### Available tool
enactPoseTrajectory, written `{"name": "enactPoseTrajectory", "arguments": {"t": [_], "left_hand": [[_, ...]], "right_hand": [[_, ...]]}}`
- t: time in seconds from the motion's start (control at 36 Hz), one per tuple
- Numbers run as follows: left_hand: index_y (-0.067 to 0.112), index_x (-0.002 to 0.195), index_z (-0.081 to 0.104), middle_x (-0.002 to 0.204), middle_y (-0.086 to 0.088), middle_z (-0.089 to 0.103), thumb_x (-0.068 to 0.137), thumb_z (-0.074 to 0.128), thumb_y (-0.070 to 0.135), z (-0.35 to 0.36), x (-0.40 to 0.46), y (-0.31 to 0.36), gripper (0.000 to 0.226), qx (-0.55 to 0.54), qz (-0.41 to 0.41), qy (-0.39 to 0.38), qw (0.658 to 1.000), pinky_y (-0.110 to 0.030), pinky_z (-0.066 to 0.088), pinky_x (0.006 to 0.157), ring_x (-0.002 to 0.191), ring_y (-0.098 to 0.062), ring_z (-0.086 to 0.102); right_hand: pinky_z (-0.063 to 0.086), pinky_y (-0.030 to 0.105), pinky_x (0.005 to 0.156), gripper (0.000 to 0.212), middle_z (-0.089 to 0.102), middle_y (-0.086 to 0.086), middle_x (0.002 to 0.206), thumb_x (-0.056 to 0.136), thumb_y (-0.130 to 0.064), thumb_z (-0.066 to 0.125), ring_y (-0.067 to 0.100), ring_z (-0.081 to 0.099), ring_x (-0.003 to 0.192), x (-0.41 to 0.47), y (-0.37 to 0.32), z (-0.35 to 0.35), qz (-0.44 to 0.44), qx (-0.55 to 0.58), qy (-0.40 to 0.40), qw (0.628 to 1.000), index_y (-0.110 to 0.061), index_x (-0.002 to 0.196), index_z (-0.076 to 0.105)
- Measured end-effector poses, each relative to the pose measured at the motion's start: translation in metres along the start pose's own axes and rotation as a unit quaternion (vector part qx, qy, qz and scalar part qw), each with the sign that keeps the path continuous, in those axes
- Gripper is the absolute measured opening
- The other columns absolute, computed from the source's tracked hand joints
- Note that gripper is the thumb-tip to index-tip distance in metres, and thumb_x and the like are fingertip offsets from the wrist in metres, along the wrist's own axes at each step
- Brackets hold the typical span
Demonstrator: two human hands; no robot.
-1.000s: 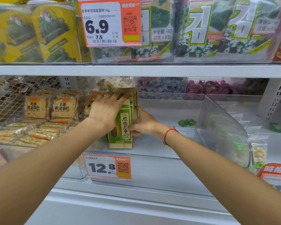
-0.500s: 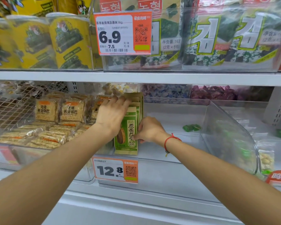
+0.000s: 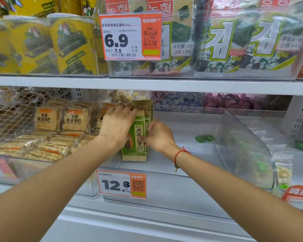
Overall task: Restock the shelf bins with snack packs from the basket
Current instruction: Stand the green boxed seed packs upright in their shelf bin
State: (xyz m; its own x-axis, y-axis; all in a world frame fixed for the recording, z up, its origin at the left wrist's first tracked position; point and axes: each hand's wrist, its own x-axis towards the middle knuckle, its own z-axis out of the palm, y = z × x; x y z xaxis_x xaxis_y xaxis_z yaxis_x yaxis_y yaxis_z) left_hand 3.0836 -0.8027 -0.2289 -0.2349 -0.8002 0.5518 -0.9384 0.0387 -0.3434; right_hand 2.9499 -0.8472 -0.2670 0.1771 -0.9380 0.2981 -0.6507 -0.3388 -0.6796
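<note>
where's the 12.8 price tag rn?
Head view, lower centre: the 12.8 price tag is clipped to the clear bin's front lip, directly below the green seed packs both hands hold.

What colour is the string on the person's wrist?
Red. The thin string bracelet sits on the right wrist, and it shows best in the head view.
</note>
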Motion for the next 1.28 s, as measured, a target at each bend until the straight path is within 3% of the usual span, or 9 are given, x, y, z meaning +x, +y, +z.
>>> {"name": "enactPoseTrajectory", "arguments": {"t": [0.08, 0.17, 0.28, 0.42, 0.5, 0.67, 0.89, 1.06, 1.28], "left_hand": [[0.015, 0.127, 0.053, 0.118, -0.006, 0.06, 0.046, 0.092, 0.028, 0.0, -0.002, 0.003, 0.091, 0.03, -0.002, 0.0, 1.0, -0.039, 0.045, 0.085, 0.107, -0.029, 0.056], [0.018, 0.137, 0.04, 0.128, -0.003, 0.051, 0.062, 0.085, 0.034, -0.001, -0.003, 0.005, 0.089, 0.048, -0.001, -0.016, 0.999, -0.035, 0.04, 0.092, 0.118, -0.025, 0.049], [0.016, 0.132, 0.035, 0.13, -0.002, 0.047, 0.07, 0.078, 0.041, -0.002, -0.003, 0.002, 0.079, 0.053, -0.004, -0.039, 0.998, -0.035, 0.038, 0.093, 0.119, -0.024, 0.044], [0.016, 0.131, 0.036, 0.129, -0.002, 0.048, 0.072, 0.077, 0.033, -0.002, -0.001, 0.006, 0.074, 0.04, -0.015, -0.059, 0.997, -0.034, 0.036, 0.094, 0.12, -0.024, 0.044], [0.016, 0.135, 0.034, 0.133, -0.002, 0.046, 0.07, 0.077, 0.032, -0.005, 0.0, 0.005, 0.08, 0.032, -0.02, -0.059, 0.998, -0.034, 0.035, 0.097, 0.123, -0.023, 0.042], [0.015, 0.136, 0.038, 0.132, -0.003, 0.049, 0.068, 0.077, 0.03, -0.01, -0.001, 0.001, 0.08, 0.024, -0.024, -0.036, 0.999, -0.036, 0.039, 0.095, 0.122, -0.025, 0.046], [0.017, 0.136, 0.036, 0.135, -0.002, 0.045, 0.072, 0.075, 0.028, -0.019, -0.006, 0.004, 0.077, 0.018, -0.022, -0.037, 0.999, -0.036, 0.038, 0.097, 0.125, -0.025, 0.041], [0.019, 0.135, 0.039, 0.137, -0.001, 0.046, 0.078, 0.07, 0.027, -0.04, -0.02, 0.017, 0.066, -0.03, -0.047, -0.02, 0.998, -0.035, 0.04, 0.094, 0.124, -0.023, 0.043], [0.032, 0.113, 0.057, 0.111, 0.008, 0.065, 0.09, 0.052, 0.039, -0.094, -0.071, 0.054, 0.024, -0.165, -0.057, -0.052, 0.983, -0.03, 0.041, 0.068, 0.102, -0.021, 0.061]], "right_hand": [[0.055, 0.037, 0.079, 0.049, 0.071, 0.006, 0.092, 0.072, -0.032, 0.081, 0.024, 0.068, 0.088, 0.001, 0.002, -0.001, 0.021, -0.004, -0.007, 1.0, -0.017, 0.104, 0.047], [0.056, 0.038, 0.082, 0.038, 0.072, 0.004, 0.091, 0.075, -0.027, 0.08, 0.02, 0.07, 0.084, 0.003, 0.001, -0.001, 0.002, 0.008, -0.039, 0.999, -0.017, 0.102, 0.056], [0.056, 0.041, 0.085, 0.038, 0.074, 0.007, 0.084, 0.078, -0.013, 0.077, 0.019, 0.072, 0.078, 0.004, 0.003, -0.004, -0.012, 0.048, -0.107, 0.993, -0.02, 0.103, 0.049], [0.057, 0.022, 0.061, 0.037, 0.067, 0.011, 0.094, 0.081, -0.008, 0.074, 0.015, 0.066, 0.066, 0.0, 0.009, -0.016, 0.026, 0.094, -0.163, 0.982, -0.014, 0.108, 0.05], [0.058, 0.022, 0.061, 0.034, 0.067, 0.014, 0.103, 0.08, -0.013, 0.075, 0.015, 0.067, 0.064, 0.001, 0.007, -0.02, 0.036, 0.087, -0.152, 0.984, -0.015, 0.106, 0.054], [0.052, 0.017, 0.056, 0.037, 0.065, 0.001, 0.079, 0.078, -0.023, 0.078, 0.007, 0.064, 0.054, -0.002, 0.006, -0.026, 0.022, 0.043, -0.122, 0.991, -0.017, 0.108, 0.058], [0.054, 0.04, 0.086, 0.04, 0.068, 0.008, 0.105, 0.073, -0.036, 0.079, 0.026, 0.066, 0.094, -0.009, 0.011, -0.03, 0.005, -0.029, -0.094, 0.995, -0.026, 0.102, 0.054], [0.051, 0.034, 0.085, 0.035, 0.067, 0.002, 0.1, 0.081, -0.035, 0.071, 0.022, 0.064, 0.094, -0.026, 0.004, -0.05, -0.034, -0.077, -0.083, 0.993, -0.022, 0.111, 0.06], [0.047, 0.03, 0.073, 0.015, 0.063, -0.009, 0.097, 0.09, -0.027, 0.06, 0.016, 0.061, 0.095, -0.114, -0.015, -0.107, -0.159, -0.203, -0.075, 0.963, -0.026, 0.103, 0.066]]}}
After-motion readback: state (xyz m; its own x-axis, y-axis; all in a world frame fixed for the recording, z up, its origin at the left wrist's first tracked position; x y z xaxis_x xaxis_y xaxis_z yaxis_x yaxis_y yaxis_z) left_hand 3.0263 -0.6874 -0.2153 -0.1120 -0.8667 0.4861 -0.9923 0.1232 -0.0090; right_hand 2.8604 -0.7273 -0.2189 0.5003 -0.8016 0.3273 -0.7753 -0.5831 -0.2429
